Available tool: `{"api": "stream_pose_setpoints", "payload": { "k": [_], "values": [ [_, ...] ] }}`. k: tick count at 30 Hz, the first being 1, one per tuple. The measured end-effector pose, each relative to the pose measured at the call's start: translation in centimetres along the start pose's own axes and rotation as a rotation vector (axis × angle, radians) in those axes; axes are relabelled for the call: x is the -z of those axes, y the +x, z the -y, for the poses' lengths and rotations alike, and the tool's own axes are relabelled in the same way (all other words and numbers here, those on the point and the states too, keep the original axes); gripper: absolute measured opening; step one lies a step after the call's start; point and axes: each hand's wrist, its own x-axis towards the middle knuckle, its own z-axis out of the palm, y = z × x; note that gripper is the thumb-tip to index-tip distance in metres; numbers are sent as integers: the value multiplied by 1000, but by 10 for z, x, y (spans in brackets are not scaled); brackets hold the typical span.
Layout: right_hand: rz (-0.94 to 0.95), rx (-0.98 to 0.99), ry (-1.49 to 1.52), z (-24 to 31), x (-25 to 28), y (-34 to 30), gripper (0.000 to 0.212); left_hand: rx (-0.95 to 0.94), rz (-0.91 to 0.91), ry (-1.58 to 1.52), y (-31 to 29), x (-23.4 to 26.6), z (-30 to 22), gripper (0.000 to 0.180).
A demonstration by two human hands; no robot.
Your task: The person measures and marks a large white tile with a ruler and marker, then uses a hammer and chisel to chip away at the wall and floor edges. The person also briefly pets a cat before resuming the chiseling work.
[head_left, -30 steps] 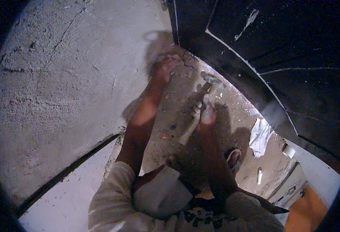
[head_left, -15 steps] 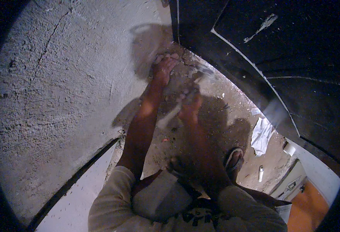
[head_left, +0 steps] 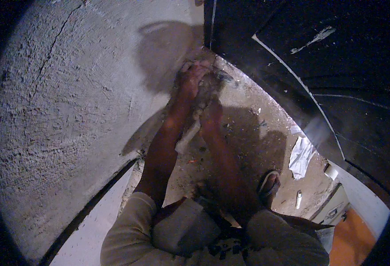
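Note:
My left hand reaches down to the floor corner between the rough wall and the dark panel. Its fingers are curled together at loose rubble, and shadow hides what they hold. Just nearer, my right hand is closed round a hammer-like tool with a pale handle, whose end sticks out towards my left forearm. A dark, elongated piece beyond my right hand lines up with the handle and may be the tool's head; dim light keeps its shape unclear.
The grey plastered wall rises on the left, a black panel on the right. White cloth, a small white tube and a white roll lie right on the dirt floor. My sandalled foot is near them.
My right hand has moved up and left with the pale-handled tool, closer to my left hand. The left hand has shifted slightly right. The view has turned a little.

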Motion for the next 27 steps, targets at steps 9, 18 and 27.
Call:
{"api": "stream_pose_setpoints", "payload": {
  "k": [9, 18, 27],
  "values": [
    [103, 210, 119, -19, 22, 11, 33, 16, -23, -66, 7, 6, 4, 40],
    [113, 77, -20, 6, 23, 11, 32, 25, 6, -22, 2, -10, -3, 42],
    [394, 295, -385, -16, 19, -1, 35, 29, -8, 30, -1, -13, -20, 33]
  ]
}}
